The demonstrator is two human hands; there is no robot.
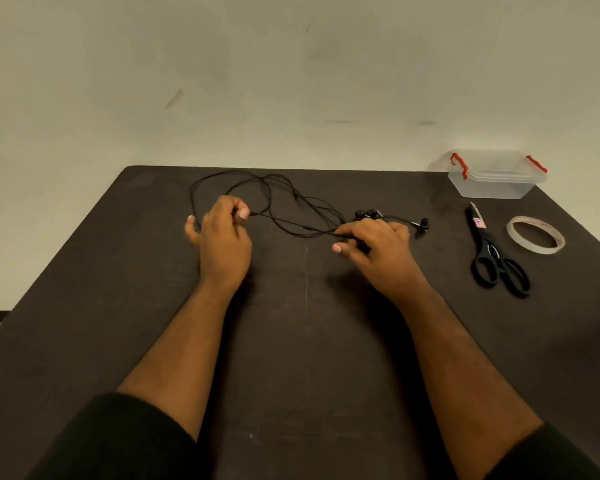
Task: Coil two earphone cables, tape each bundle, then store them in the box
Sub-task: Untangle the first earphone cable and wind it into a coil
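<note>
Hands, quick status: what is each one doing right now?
Left hand: closed, pinching the earphone cable.
Right hand: closed on the same cable near the earbuds.

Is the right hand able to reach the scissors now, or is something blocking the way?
Probably yes. The scissors lie on bare table just right of the right hand, nothing between. But that hand pinches the earphone cable and would need to release it first.
</note>
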